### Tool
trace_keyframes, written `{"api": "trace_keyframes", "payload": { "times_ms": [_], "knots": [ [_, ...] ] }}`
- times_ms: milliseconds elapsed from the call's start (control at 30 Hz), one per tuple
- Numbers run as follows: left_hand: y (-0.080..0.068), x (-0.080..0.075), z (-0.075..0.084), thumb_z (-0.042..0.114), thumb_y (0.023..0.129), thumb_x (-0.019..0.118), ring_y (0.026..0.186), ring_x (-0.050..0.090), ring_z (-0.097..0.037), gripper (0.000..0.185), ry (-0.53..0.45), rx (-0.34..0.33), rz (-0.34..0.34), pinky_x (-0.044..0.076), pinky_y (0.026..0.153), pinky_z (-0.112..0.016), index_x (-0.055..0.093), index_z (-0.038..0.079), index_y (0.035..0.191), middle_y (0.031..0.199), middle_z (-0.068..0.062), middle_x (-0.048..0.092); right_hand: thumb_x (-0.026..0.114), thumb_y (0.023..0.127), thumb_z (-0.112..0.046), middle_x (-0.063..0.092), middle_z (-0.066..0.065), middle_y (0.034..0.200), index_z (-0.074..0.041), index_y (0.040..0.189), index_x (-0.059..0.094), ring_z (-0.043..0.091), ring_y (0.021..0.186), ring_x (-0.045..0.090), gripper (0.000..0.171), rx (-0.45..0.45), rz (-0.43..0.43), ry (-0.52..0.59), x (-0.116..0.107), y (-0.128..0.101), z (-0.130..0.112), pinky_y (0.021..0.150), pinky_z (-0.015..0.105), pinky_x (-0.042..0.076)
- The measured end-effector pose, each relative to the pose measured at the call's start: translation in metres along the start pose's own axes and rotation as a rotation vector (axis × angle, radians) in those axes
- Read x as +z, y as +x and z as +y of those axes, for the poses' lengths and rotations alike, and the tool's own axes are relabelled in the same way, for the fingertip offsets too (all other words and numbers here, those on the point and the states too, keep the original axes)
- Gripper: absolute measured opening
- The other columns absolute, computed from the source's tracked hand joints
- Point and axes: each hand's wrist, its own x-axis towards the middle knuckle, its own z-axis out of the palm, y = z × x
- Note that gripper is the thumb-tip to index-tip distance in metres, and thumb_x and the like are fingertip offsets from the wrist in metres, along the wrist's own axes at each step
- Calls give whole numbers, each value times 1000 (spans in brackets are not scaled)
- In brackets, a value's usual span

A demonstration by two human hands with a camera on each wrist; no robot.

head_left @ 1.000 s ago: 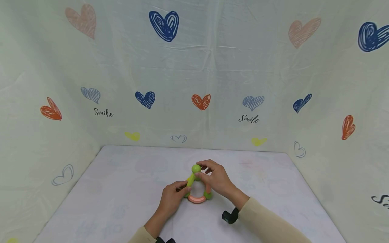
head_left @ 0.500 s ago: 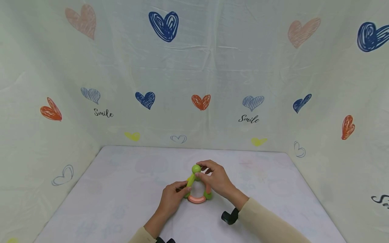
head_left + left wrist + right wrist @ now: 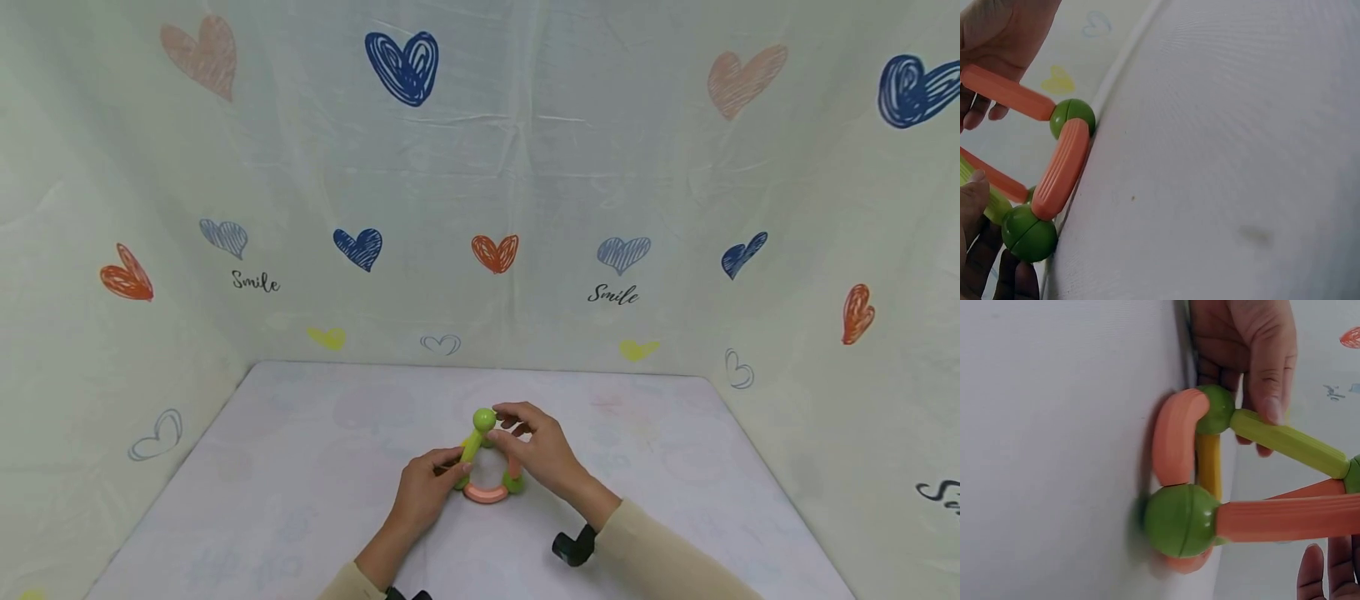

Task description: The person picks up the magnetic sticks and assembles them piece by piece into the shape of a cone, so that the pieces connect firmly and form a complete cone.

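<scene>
A frame of magnetic building rods and balls stands on the white table (image 3: 315, 500). Its top is a green ball (image 3: 483, 419), from which a yellow-green rod (image 3: 1297, 445) slopes to a lower green ball (image 3: 1029, 234). My left hand (image 3: 423, 492) pinches that rod near its lower end, thumb on top. Curved orange rods (image 3: 1063, 169) and a yellow rod (image 3: 1210, 464) link the balls at the base. Beside the top ball is my right hand (image 3: 546, 450), its fingers loosely bent and its fingertips just off the ball's right side.
A pale cloth (image 3: 555, 192) printed with hearts and "Smile" walls the table at the back and sides. Dark wrist cameras (image 3: 573, 546) sit below the wrists, the right one low over the table.
My right hand has loosened from the top green ball and drawn slightly right and toward me. My left hand and the rod frame stay in place.
</scene>
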Motion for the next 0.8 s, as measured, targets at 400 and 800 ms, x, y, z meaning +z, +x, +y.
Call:
{"api": "trace_keyframes", "payload": {
  "times_ms": [400,800],
  "knots": [
    [10,-7,34,27,96,79,116,64,-23,35,-90,34,52,55,95,-33,74,15,130,124,-5,74,80,95,-20,70,3,120,-14,126,69,20,112,62,34,80,23,41,-7,-35,28,96,32,53],
    [25,-10,67,28,99,75,126,59,-25,36,-95,94,-60,51,104,-42,72,18,134,134,-1,69,81,94,-18,72,-3,102,-16,109,74,9,95,63,16,-5,62,-23,4,-40,43,84,30,54]
  ]
}}
